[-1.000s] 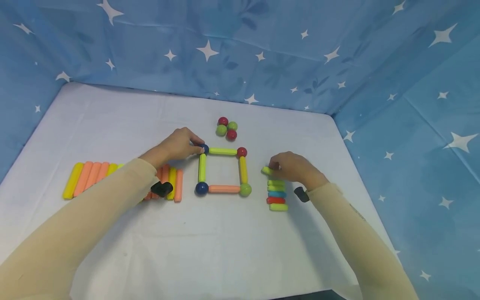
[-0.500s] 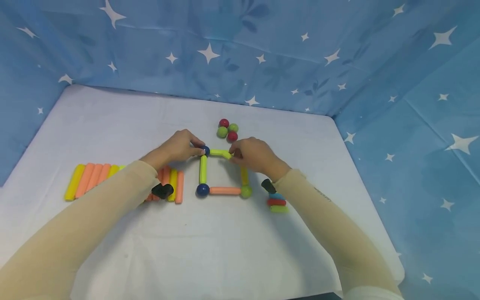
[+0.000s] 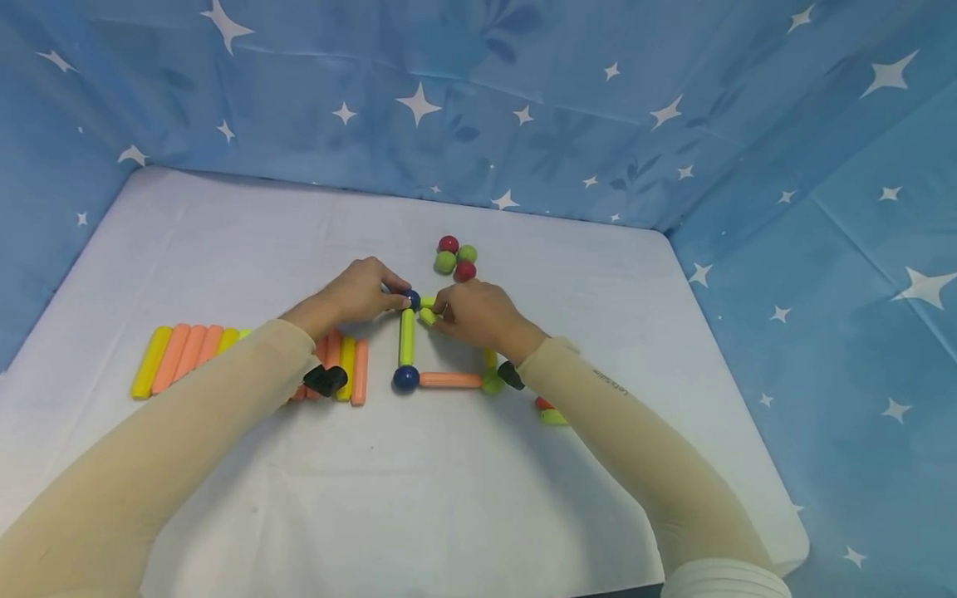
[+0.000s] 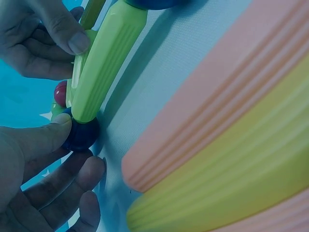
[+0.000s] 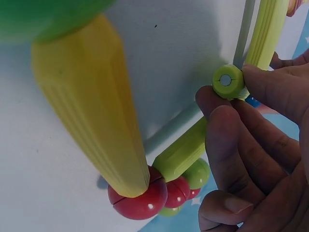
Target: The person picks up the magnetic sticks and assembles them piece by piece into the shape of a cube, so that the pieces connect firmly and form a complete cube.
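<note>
My left hand pinches the blue ball at the far left corner of a square of sticks and balls. In the left wrist view, thumb and fingers hold that ball, with a green stick joined to it. My right hand pinches a short green stick close beside the ball. The right wrist view shows the round end of this short stick between thumb and fingers. A yellow stick meets a red ball there; my right hand hides that corner from the head view.
Orange and yellow sticks lie in a row at the left, partly under my left sleeve. Red and green balls cluster behind the square. A short green stick and a red one show beside my right forearm. A starry blue curtain borders the table.
My right hand has moved left from the short sticks at the right, carrying a green one across the square's far side to the blue ball. My left hand has kept its hold there.
</note>
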### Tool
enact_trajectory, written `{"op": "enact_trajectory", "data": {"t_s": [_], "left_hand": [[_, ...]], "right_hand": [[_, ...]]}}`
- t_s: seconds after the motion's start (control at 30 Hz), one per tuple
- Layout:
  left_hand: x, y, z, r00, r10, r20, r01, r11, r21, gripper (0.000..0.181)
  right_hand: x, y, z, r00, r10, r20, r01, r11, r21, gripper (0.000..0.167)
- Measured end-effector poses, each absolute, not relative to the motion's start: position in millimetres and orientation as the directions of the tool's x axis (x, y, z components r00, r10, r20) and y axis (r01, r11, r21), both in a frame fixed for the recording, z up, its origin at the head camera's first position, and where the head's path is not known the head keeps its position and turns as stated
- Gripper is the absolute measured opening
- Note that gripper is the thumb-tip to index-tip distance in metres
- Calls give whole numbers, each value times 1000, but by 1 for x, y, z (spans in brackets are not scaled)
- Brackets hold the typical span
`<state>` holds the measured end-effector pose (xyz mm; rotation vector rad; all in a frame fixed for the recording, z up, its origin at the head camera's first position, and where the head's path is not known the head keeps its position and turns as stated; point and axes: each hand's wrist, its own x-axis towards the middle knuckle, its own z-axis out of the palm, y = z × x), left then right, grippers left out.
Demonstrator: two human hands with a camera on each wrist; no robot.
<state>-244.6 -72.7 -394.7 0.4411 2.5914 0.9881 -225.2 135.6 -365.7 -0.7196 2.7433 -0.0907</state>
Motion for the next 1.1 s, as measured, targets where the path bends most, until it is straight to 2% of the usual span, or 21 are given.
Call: {"op": "enact_trajectory", "data": {"t_s": [0.33, 0.5, 0.6, 0.73, 0.8, 0.93, 1.1], "left_hand": [[-245, -72, -396, -891, 415, -184, 190, 710, 678, 34], [-246, -73, -396, -890, 416, -188, 189, 711, 678, 34], [-247, -74, -395, -891, 408, -200, 172, 710, 683, 35], [-248, -76, -393, -891, 399, -218, 147, 707, 692, 35], [-248, -76, -394, -889, 402, -222, 148, 709, 690, 35], [-250, -77, -395, -882, 416, -221, 159, 704, 692, 34], [-250, -80, -397, -881, 429, -198, 178, 690, 702, 34]], "right_hand": [[-226, 132, -366, -822, -513, -247, -489, 858, -157, 31], [-219, 131, -358, -820, -537, -199, -539, 841, -53, 28], [-205, 124, -352, -739, -657, -149, -665, 747, 1, 23], [-176, 111, -348, -539, -833, -123, -841, 540, 26, 24], [-160, 105, -349, -465, -875, -132, -885, 463, 47, 27], [-137, 98, -355, -381, -907, -178, -924, 370, 95, 33], [-123, 98, -363, -325, -919, -223, -943, 296, 154, 43]]}}
